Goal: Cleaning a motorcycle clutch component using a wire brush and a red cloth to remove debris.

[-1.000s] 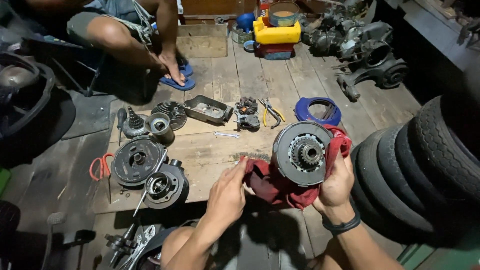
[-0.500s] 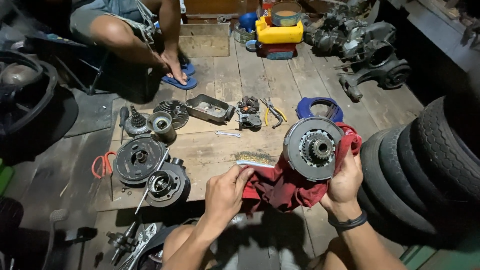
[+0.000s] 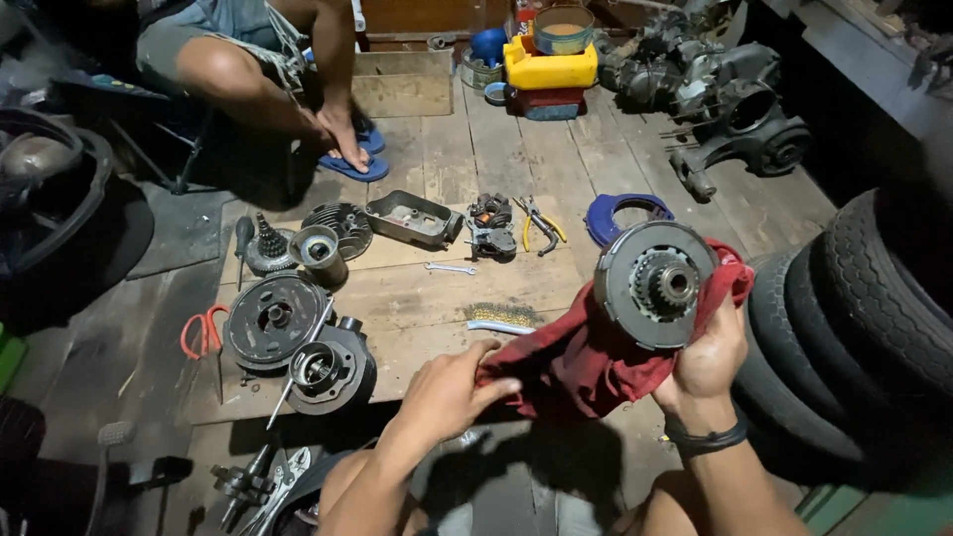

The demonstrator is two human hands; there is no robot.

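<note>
Wooden plank floor (image 3: 417,288), engine parts (image 3: 298,337), pliers (image 3: 538,220), wrench (image 3: 447,268)

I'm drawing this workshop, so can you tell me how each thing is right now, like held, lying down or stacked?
Round metal gear part: held up, tilted, wrapped underneath in cloth.
Red cloth: bunched, gripped by both hands.
Left hand: gripping the cloth's end.
Right hand: cupping the part through the cloth.
Pliers: lying on the floor.
Wire brush: lying flat on the boards.
Tyres: stacked together at the right.

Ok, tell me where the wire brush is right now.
In the head view the wire brush lies on the wooden floor just beyond the left hand, beside the red rag, with the small wrench farther out.
</note>
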